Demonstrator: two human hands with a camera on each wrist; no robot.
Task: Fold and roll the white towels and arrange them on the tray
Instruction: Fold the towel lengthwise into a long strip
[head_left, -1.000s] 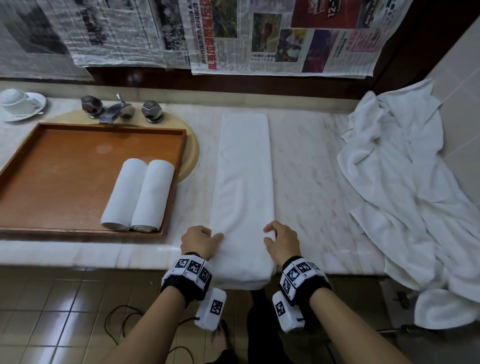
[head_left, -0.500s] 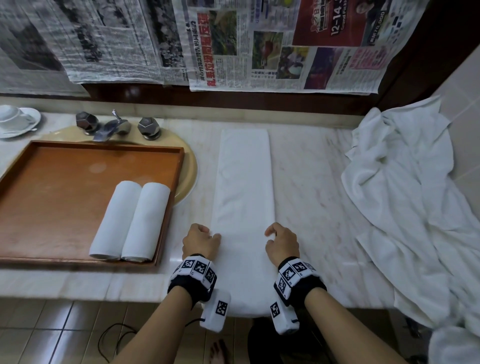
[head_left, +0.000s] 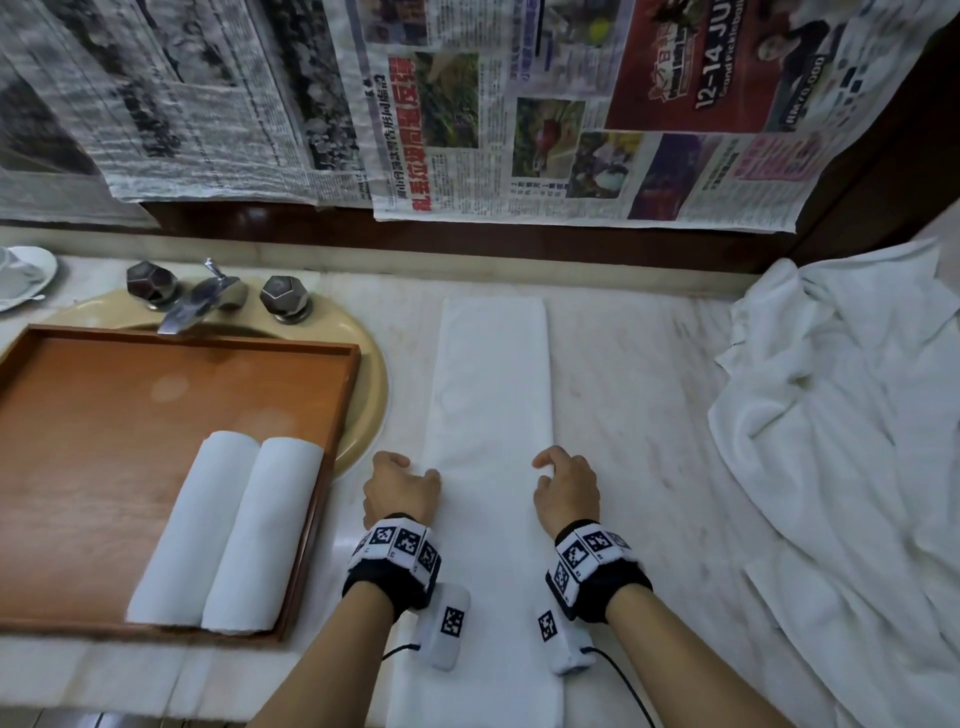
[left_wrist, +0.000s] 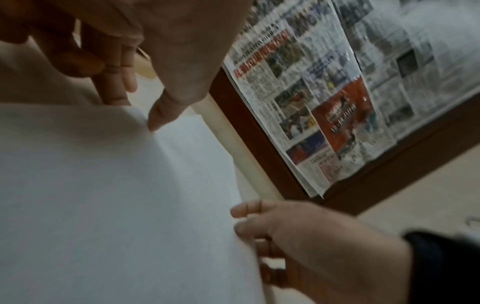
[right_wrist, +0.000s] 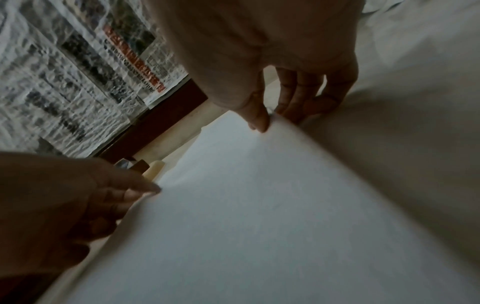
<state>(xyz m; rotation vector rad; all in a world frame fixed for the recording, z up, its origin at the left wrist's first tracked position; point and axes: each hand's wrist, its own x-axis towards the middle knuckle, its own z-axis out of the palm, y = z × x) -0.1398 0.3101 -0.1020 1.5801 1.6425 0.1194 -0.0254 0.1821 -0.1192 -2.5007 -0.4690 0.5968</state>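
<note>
A long white towel (head_left: 491, 395), folded into a narrow strip, lies lengthwise on the marble counter with its near end over the front edge. My left hand (head_left: 402, 488) pinches its left edge, thumb on top and fingers tucked under, as the left wrist view shows (left_wrist: 137, 111). On the opposite side my right hand (head_left: 563, 486) pinches the right edge the same way (right_wrist: 275, 121). Two rolled white towels (head_left: 228, 530) lie side by side in the near right corner of the brown wooden tray (head_left: 130, 405) at the left.
A heap of unfolded white towels (head_left: 841, 441) covers the counter's right side. Behind the tray are a faucet (head_left: 197, 306) over a beige basin and a cup on a saucer (head_left: 21, 275). Newspaper sheets (head_left: 519, 130) hang on the back wall.
Both hands have slid away from the counter's front edge, farther along the strip's side edges. The towel itself has stayed in place.
</note>
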